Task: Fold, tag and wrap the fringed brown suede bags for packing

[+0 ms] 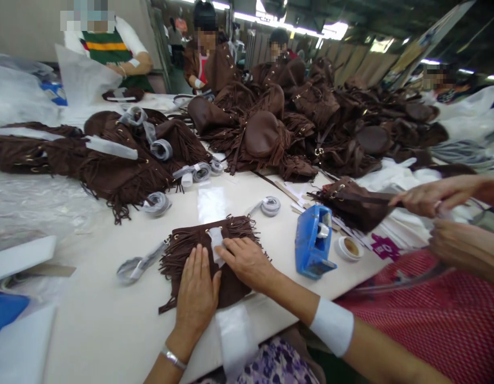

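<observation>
A dark brown fringed bag (234,288) lies flat on the white table in front of me. My left hand (197,282) rests flat on its left part, fingers together and stretched out. My right hand (247,261) lies on its upper middle, fingers stretched over a whitish strip (216,240) near the gold eyelets. The strip's lower end is partly covered by my fingers. Clear plastic film (237,336) sticks out below the bag, and another piece (212,202) lies above it. A wrapped strap coil (133,269) extends from the bag's left side, another coil (270,206) from its right.
A blue tape dispenser (313,242) and a small round tub (348,248) stand right of the bag. Brown fringed bags (263,133) are heaped across the back. At right, a co-worker's hands (435,197) hold another bag's strap. White foam pieces (23,258) lie left. Several people stand behind.
</observation>
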Demonstrator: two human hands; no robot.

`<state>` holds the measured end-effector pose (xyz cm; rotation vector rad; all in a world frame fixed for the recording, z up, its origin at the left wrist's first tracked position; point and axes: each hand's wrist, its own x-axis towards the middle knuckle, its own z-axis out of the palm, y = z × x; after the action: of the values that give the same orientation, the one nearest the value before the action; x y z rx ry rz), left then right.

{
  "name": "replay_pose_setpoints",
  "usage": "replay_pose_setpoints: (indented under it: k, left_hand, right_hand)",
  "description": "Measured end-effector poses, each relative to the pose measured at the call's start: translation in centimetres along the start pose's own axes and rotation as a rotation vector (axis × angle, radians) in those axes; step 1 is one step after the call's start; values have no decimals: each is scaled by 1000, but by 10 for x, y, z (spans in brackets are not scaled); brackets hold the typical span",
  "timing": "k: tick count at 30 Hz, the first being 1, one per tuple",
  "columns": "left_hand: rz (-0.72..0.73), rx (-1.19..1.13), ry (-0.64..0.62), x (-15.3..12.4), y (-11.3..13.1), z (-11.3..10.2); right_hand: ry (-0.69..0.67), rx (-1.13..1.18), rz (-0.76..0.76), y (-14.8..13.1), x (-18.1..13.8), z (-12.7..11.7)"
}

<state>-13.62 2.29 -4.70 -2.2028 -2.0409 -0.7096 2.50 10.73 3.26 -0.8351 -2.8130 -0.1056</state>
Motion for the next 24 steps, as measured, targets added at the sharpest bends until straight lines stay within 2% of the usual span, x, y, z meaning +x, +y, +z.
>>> replay_pose_setpoints:
  k: [4,8,13,17,20,22,24]
  left_hand:
    - [-43,-68,12,-1,0,-3]
    - [-54,-96,15,0,1,-8]
    - [-8,-50,-50,2,1,-14]
    - [13,-25,-114,3,0,-16]
    - [16,-13,-145,3,1,-17]
    - [14,-5,-155,3,2,-18]
    - [13,1,-152,3,3,-18]
  right_hand:
    - [39,-6,-61,-5,6,3]
    - [-36,36,-86,-12,2,16]
    - [-112,120,-35,-13,-4,25]
    - [-104,159,-20,-14,-8,22]
    - [-6,288,87,-29,-21,-6]
    - [65,545,211,-48,-38,-43]
    - [28,921,272,-70,-61,-86]
